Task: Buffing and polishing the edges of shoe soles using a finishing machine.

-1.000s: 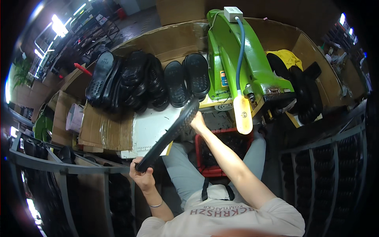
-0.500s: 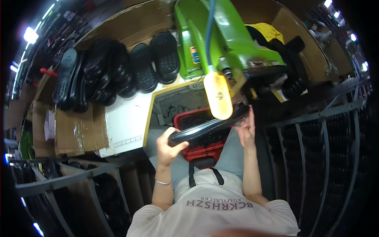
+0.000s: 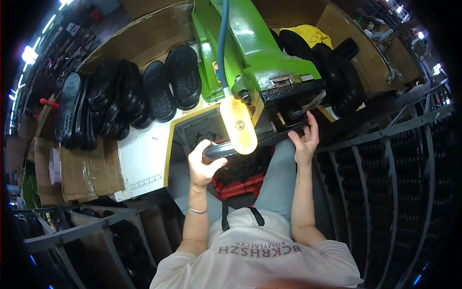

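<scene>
- The left hand [image 3: 201, 167] is grasping one end of a black shoe sole [image 3: 221, 151], which is passing behind a glowing lamp [image 3: 238, 126].
- The right hand [image 3: 306, 143] is curling by the green machine [image 3: 260, 53]; its grip is unclear.
- Good handling is probably needing level support, fingertips clear of the mechanism.
- Stacked soles [image 3: 185, 79] are lining the white tabletop [image 3: 144, 156]; metal racks [image 3: 72, 234] are flanking the seat.
</scene>
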`<state>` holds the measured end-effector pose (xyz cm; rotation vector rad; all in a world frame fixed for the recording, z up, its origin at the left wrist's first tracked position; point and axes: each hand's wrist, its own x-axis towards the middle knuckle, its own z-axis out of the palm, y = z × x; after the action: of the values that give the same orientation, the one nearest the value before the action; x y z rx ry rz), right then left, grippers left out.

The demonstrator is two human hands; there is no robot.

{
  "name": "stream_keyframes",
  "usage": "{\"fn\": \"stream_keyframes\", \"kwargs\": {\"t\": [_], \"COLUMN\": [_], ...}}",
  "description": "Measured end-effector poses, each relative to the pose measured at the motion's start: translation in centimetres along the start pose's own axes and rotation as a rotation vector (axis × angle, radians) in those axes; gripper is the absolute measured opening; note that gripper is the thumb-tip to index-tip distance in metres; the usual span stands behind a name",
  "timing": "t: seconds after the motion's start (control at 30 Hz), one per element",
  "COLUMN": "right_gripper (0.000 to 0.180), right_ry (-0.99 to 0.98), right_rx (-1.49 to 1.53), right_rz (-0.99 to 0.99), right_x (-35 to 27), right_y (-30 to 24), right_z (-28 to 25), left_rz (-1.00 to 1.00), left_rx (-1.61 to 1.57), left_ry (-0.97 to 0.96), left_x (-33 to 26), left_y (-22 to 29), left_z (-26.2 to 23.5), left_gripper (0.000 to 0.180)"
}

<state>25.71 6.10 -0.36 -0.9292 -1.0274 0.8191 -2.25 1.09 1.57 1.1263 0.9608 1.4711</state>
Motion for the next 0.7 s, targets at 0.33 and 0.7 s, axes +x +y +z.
{"fn": "stream_keyframes", "kwargs": {"t": [0.33, 0.7], "right_gripper": [0.068, 0.059], "right_ry": [-0.089, -0.126], "right_rx": [0.012, -0.490], "right_rz": [-0.018, -0.587], "right_x": [-2.2, -3.4], "right_y": [2.5, 1.7], "right_z": [3.4, 6.5], "left_rz": [0.034, -0.059], "left_rx": [0.045, 0.874], "left_ry": [0.073, -0.132], "left_x": [-1.9, -1.3], "left_y": [-0.4, -2.2], "left_z": [-6.0, -6.4], "left_gripper": [0.037, 0.037]}}
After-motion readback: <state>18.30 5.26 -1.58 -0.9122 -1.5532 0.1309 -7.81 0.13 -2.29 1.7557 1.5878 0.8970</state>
